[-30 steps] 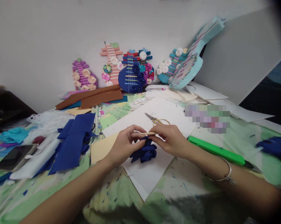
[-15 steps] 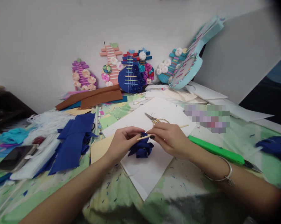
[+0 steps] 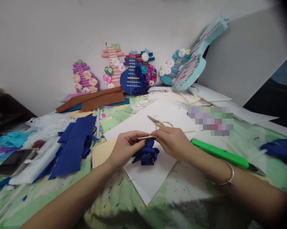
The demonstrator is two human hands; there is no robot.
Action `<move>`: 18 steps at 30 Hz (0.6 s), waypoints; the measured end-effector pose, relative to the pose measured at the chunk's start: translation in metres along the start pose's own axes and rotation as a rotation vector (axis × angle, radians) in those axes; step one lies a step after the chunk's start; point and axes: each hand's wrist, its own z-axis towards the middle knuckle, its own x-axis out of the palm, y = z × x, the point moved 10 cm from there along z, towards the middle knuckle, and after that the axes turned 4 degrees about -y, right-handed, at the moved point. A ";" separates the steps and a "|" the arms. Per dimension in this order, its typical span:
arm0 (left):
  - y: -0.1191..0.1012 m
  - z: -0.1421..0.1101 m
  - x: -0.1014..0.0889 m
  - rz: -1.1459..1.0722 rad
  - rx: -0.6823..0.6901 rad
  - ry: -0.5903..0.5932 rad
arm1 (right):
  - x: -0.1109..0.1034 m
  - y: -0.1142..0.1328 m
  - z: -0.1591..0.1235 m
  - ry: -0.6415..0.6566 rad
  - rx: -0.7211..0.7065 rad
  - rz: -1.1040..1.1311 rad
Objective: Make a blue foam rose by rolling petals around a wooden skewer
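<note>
A dark blue crepe-paper flower [image 3: 147, 156] with folded petals hangs from the fingers of my left hand [image 3: 125, 146], which are closed on its top edge. My right hand [image 3: 173, 140] grips a thin wooden stick [image 3: 190, 131] that runs level across the flower's upper side. The stick's left tip pokes out above my left fingertips. Part of the paper under my fingers is hidden. Beneath both hands lies a white sheet [image 3: 147, 190]. Gold-handled scissors [image 3: 160, 123] rest on it just beyond my fingers.
A green utility knife [image 3: 220, 153] lies by my right forearm, its blade exposed. To the left are blue paper strips [image 3: 72, 149], white yarn [image 3: 50, 127] and a phone [image 3: 16, 161]. Decorated guitar shapes, including a blue one [image 3: 131, 78], lean against the wall.
The stick has turned to lie more nearly level, and its left tip has shifted slightly left and up. The blue flower has moved a little to the right and down.
</note>
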 end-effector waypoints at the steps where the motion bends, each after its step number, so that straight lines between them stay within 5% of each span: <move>1: 0.001 0.000 0.000 -0.010 -0.001 -0.002 | -0.001 0.000 0.000 -0.009 -0.003 -0.002; 18: 0.001 0.000 -0.008 0.003 0.038 -0.095 | -0.009 0.010 0.000 -0.099 -0.032 -0.002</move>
